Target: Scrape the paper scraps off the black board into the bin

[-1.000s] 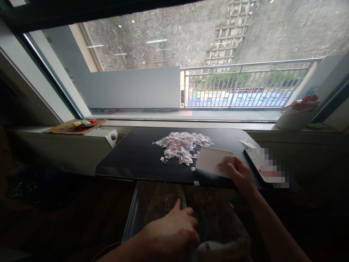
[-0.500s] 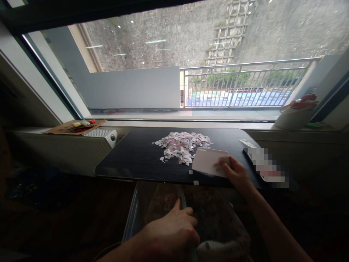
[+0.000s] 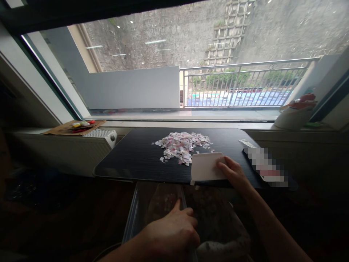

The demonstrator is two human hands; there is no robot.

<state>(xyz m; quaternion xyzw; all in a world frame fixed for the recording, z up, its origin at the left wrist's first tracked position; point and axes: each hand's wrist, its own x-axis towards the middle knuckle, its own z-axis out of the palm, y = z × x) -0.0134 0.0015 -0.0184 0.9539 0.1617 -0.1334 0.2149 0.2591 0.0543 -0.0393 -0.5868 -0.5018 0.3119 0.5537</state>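
Observation:
A flat whitish card (image 3: 205,166) is pinched at its right end by my right hand (image 3: 235,171). The card lies low over the front right of a dark tabletop (image 3: 131,160), close to the edge. Two small paper squares show at its lower left corner, by the table edge. Left of it is a heap of small white and pinkish paper pieces (image 3: 181,145). Below the table, my left hand (image 3: 177,225) grips the right rim of a clear plastic bin (image 3: 132,207), its index finger pointing forward along the inside.
At the table's right end lies a blurred-out item (image 3: 265,165). A radiator (image 3: 81,145) stands at the left, with cardboard (image 3: 65,127) on the sill above. A white container (image 3: 294,116) stands on the sill at right. A pale bag (image 3: 226,233) is beside the bin.
My right hand has moved the card slightly left and toward the table's front edge. Loose paper squares have shifted to the edge with it. My left hand stays on the bin.

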